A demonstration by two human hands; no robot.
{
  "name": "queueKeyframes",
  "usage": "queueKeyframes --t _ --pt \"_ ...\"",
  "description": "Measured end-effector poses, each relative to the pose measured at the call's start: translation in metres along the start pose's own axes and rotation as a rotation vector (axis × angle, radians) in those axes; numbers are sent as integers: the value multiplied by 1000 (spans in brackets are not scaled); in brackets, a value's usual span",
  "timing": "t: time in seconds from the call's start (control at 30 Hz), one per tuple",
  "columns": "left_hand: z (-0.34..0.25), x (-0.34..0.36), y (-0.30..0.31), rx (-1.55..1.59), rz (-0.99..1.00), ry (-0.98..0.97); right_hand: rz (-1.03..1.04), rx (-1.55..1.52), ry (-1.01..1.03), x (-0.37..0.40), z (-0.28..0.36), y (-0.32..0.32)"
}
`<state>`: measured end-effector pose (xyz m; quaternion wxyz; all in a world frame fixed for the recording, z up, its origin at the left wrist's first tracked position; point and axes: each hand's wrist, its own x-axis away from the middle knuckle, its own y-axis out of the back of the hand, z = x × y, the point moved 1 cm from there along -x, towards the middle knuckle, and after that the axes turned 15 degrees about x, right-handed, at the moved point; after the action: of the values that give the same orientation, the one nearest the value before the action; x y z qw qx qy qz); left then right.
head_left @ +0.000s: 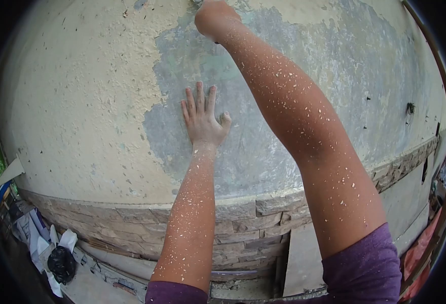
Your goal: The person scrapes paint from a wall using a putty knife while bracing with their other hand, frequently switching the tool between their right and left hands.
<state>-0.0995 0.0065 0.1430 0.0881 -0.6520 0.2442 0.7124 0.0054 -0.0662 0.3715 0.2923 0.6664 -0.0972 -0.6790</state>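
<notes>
black bag (62,263) crumpled, glossy, on the floor | wall (81,101) rough cream paint, flaking | left hand (202,119) flat, fingers spread on scraped grey-green patch (182,66) | right hand (214,17) raised at patch top, grip impossible to tell | paint chips (294,101) speckling skin | stone band (400,167) layered, below the plaster

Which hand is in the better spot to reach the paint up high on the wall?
Probably the right. The right hand is raised beside the paint up top; the left hand lies flat, fingers spread, lower on the bare wall.
</notes>
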Motion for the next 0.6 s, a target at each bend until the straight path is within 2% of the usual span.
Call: queueKeyframes --t 0.2,0.23,0.27,0.33,0.43,0.5,0.6 --pt "-3 2 -4 59 -95 -6 55 60 -19 89 -3 -40" --pt "-3 1 -5 56 -102 -8 91 59 -8 91 -2 -44" --pt "-2 3 -5 65 -99 -18 -32 54 11 79 3 -51" --pt "2 7 -5 63 -88 -8 -33 68 54 42 19 -37" --pt "6 7 -5 84 -81 -29 -36 99 97 25 36 -34" --pt "7 6 -5 117 -106 -27 -53 49 57 51 35 -53" --pt "5 10 -8 190 -110 9 51 69 41 92 36 -65"
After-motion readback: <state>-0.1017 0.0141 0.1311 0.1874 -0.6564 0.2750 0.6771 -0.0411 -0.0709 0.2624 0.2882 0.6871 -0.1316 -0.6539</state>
